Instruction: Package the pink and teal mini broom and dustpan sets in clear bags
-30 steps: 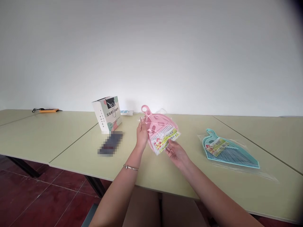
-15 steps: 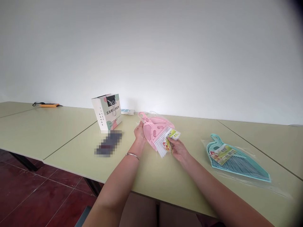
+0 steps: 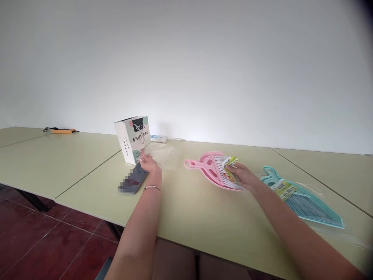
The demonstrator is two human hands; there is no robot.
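Note:
In my right hand (image 3: 241, 174) is a pink dustpan and brush set (image 3: 209, 166), gripped at the bristle end over a printed card label (image 3: 230, 160). The set's handle points left, and the white bristles lie against the pan. My left hand (image 3: 150, 165) pinches a clear plastic bag (image 3: 166, 154) near the paper bag; the plastic spreads to the right over the table. Just below that hand lies a phone (image 3: 134, 182), partly pixelated. To the right, partly behind my right forearm, a teal dustpan and brush set (image 3: 309, 206) lies in clear wrapping.
A printed paper gift bag (image 3: 132, 142) stands left of centre on the pale green table (image 3: 186, 217). Behind it is a white power strip (image 3: 159, 138) by the wall. An orange object (image 3: 63, 131) with a black cord lies at the far left.
The pink set has come out of its clear bag. My right hand has carried it rightward, while my left hand has drawn the bag left, beside the paper bag.

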